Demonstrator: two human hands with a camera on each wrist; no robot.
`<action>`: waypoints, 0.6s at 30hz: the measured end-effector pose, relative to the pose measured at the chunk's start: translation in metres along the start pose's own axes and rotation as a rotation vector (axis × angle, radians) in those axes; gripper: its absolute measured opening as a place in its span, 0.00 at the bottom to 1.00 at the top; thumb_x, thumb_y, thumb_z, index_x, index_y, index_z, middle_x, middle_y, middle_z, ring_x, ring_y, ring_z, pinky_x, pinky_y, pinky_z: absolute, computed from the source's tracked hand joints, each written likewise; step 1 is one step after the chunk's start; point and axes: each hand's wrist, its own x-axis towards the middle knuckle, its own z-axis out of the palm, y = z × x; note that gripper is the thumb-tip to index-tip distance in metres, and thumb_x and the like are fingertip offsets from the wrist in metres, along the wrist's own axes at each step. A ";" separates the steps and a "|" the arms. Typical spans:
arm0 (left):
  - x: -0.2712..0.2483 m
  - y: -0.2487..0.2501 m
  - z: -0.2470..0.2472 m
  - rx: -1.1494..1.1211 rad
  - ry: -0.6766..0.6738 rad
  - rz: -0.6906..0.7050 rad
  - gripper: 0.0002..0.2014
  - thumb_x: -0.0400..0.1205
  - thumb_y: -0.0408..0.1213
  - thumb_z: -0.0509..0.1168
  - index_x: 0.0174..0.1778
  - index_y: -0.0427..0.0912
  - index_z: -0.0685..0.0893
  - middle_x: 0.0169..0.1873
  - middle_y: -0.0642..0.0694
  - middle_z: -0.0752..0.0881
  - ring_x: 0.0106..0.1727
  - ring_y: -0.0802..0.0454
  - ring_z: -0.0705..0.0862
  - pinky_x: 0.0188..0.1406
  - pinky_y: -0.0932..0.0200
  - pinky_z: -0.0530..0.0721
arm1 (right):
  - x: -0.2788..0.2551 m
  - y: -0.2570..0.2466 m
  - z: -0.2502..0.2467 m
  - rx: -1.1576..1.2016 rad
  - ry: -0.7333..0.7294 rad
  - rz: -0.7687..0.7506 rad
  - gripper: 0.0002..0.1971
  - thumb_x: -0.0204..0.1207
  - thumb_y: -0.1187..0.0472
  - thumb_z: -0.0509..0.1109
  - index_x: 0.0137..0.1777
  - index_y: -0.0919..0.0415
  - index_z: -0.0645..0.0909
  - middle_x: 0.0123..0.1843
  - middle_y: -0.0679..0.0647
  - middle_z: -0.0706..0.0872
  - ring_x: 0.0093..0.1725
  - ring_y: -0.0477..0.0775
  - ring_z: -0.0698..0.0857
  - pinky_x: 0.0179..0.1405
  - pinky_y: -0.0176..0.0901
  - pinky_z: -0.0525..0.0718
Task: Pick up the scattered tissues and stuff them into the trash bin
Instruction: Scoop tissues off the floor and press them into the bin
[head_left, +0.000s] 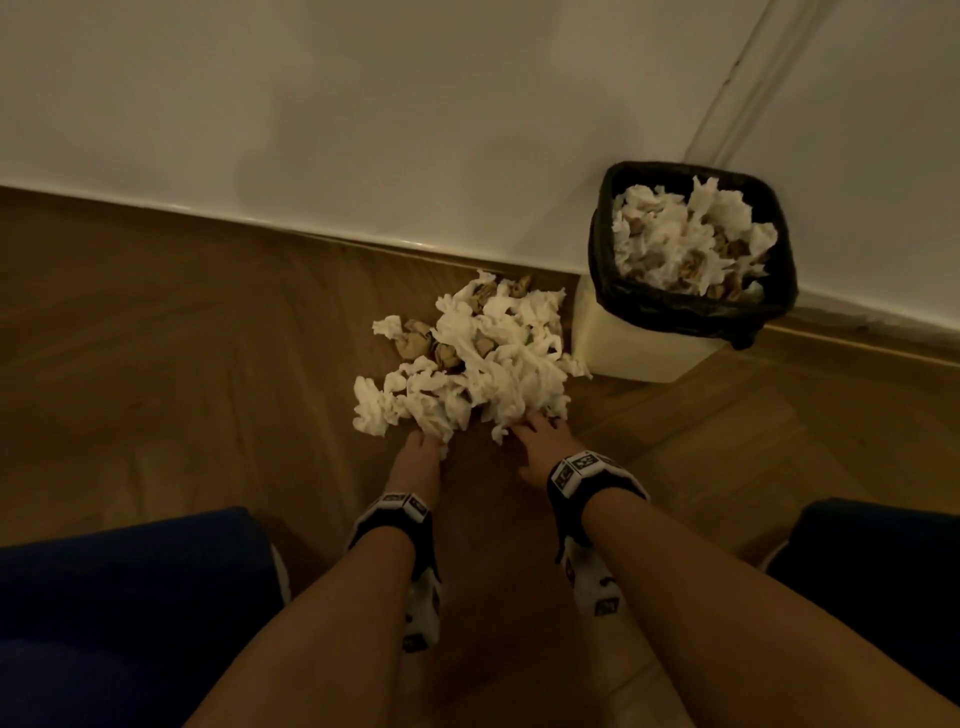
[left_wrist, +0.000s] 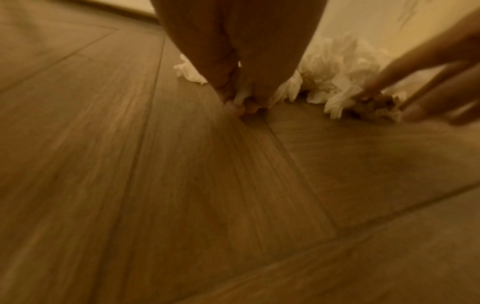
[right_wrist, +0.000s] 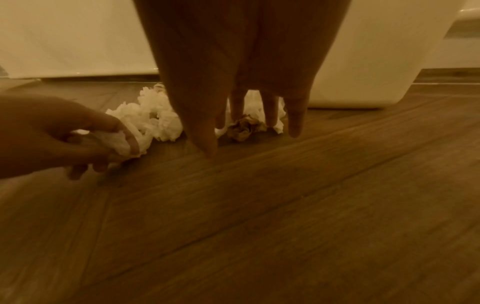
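A heap of crumpled white and brown tissues (head_left: 483, 358) lies on the wood floor by the wall. To its right stands the white trash bin (head_left: 649, 343) with a black liner, holding several tissues. My left hand (head_left: 423, 444) is at the heap's near left edge; in the right wrist view its fingers curl round a white tissue (right_wrist: 116, 142). At the near right edge my right hand (head_left: 535, 428) has its fingers (right_wrist: 294, 123) straight and spread, tips down just above the floor, over a brown wad (right_wrist: 244, 128) and holding nothing.
The wall and its skirting (head_left: 363, 244) run just behind the heap. Wood floor (head_left: 182, 364) stretches to the left and toward me. My dark-clad knees (head_left: 130, 597) frame both arms at the bottom of the head view. The bin's white side (right_wrist: 363, 72) stands right of my right hand.
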 end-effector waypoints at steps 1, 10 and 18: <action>0.001 0.003 0.000 -0.027 0.010 -0.029 0.15 0.85 0.30 0.54 0.67 0.35 0.72 0.66 0.37 0.72 0.61 0.40 0.76 0.58 0.53 0.74 | 0.000 -0.001 0.002 0.006 -0.004 -0.001 0.35 0.78 0.58 0.67 0.82 0.49 0.55 0.84 0.49 0.46 0.81 0.66 0.50 0.76 0.62 0.67; 0.008 0.019 -0.005 -0.068 0.059 -0.058 0.15 0.85 0.39 0.54 0.45 0.33 0.81 0.48 0.36 0.83 0.49 0.41 0.80 0.47 0.53 0.76 | 0.001 -0.013 0.004 0.083 0.103 0.032 0.25 0.79 0.61 0.65 0.75 0.57 0.63 0.78 0.56 0.61 0.76 0.69 0.60 0.74 0.58 0.69; 0.003 0.015 -0.002 -0.220 0.195 -0.101 0.26 0.77 0.17 0.55 0.70 0.40 0.73 0.72 0.36 0.65 0.64 0.37 0.76 0.60 0.50 0.78 | -0.004 -0.012 0.006 0.317 0.193 0.131 0.19 0.82 0.65 0.60 0.72 0.61 0.66 0.76 0.63 0.61 0.61 0.66 0.80 0.59 0.51 0.79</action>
